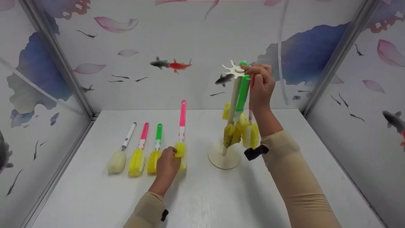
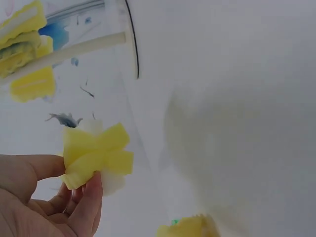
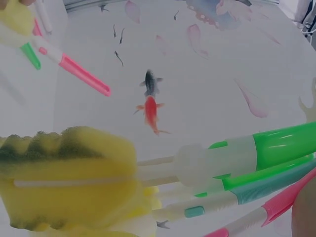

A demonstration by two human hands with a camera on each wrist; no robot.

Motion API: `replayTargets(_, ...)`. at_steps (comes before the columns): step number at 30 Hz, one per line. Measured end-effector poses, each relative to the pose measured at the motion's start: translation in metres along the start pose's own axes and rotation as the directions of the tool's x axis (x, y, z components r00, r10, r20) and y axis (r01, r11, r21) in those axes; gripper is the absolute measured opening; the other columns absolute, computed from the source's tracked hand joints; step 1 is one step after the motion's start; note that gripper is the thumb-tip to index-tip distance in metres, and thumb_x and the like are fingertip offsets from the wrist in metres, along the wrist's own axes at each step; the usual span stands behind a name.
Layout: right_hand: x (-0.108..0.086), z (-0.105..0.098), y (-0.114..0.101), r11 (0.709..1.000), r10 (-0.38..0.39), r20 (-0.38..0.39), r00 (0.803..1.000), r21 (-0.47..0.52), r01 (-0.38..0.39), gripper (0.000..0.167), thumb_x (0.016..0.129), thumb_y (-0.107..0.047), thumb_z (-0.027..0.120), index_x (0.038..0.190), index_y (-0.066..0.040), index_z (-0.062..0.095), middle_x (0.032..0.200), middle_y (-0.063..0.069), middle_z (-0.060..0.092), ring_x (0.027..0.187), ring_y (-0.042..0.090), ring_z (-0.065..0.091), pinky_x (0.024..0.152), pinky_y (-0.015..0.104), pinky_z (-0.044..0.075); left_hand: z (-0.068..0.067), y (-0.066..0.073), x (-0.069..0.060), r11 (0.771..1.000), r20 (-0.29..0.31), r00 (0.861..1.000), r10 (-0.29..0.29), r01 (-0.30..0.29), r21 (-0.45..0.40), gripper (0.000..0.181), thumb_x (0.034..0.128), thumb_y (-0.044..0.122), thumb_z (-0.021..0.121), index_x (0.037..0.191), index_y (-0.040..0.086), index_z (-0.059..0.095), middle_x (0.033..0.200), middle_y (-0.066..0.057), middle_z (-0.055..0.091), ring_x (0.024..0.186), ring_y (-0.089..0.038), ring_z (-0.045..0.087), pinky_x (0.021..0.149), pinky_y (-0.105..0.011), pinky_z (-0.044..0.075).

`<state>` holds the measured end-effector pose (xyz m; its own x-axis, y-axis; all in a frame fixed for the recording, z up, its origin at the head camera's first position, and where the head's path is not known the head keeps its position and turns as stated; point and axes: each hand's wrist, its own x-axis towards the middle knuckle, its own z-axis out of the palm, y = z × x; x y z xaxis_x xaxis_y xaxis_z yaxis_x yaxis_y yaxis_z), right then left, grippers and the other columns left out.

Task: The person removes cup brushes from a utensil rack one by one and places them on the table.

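My left hand (image 1: 167,167) pinches the yellow sponge head of a pink-handled bottle brush (image 1: 183,117). In the left wrist view, thumb and fingertips press the petal-shaped yellow sponge (image 2: 98,153). My right hand (image 1: 262,85) is up at the notched top disc of a pale brush stand (image 1: 233,95), its fingers curled at the disc's edge; their exact contact is partly hidden. Several sponge brushes hang from the stand, heads down. One has a green handle (image 1: 243,93); in the right wrist view, teal (image 3: 256,190) and pink handles (image 3: 284,197) show beside the green ones.
Left of my left hand lie a white-handled brush (image 1: 117,163), a pink-handled brush (image 1: 137,161) and a green-handled brush (image 1: 159,133), handles pointing away. The stand's round base (image 1: 215,160) rests on the white table (image 1: 202,196). Printed panels (image 1: 202,38) enclose the back and sides.
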<state>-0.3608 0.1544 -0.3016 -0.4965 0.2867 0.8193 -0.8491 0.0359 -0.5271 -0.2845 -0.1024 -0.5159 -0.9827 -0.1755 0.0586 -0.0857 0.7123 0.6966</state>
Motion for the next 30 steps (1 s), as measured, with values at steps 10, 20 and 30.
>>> replayTargets(10, 0.0, -0.001, -0.002, 1.0, 0.008, -0.007, 1.0, -0.002, -0.008, 0.034, 0.093, 0.002, 0.036, 0.077, 0.011, 0.065, 0.094, 0.014, 0.063, 0.096, 0.019, 0.049, 0.079, 0.026, 0.042, 0.003, -0.009, 0.009, 0.996, 0.117, 0.991, -0.059, 0.051, 0.069, 0.029, 0.0904, 0.005, 0.064, 0.118, 0.0, 0.056, 0.107, -0.01, 0.057, 0.094, -0.026, 0.052, 0.093, -0.039, 0.047)
replayTargets(20, -0.003, -0.002, 0.0, 1.0, 0.005, -0.011, 1.0, 0.0, -0.005, 0.034, 0.092, 0.002, 0.035, 0.077, 0.012, 0.064, 0.095, 0.016, 0.065, 0.093, 0.018, 0.048, 0.077, 0.026, 0.041, 0.01, -0.021, 0.016, 0.994, 0.151, 0.987, -0.045, 0.029, 0.105, 0.028, 0.0906, 0.005, 0.064, 0.116, -0.001, 0.054, 0.099, -0.009, 0.055, 0.09, -0.026, 0.052, 0.09, -0.039, 0.047)
replayTargets(30, -0.001, -0.002, 0.0, 1.0, 0.002, 0.004, 1.0, -0.025, -0.002, 0.033, 0.093, 0.002, 0.036, 0.078, 0.011, 0.064, 0.098, 0.018, 0.065, 0.097, 0.018, 0.049, 0.082, 0.027, 0.041, 0.009, -0.023, 0.023, 0.989, 0.189, 0.978, -0.086, 0.062, 0.132, 0.028, 0.0926, 0.008, 0.062, 0.117, -0.001, 0.051, 0.098, -0.01, 0.052, 0.093, -0.026, 0.05, 0.09, -0.039, 0.045)
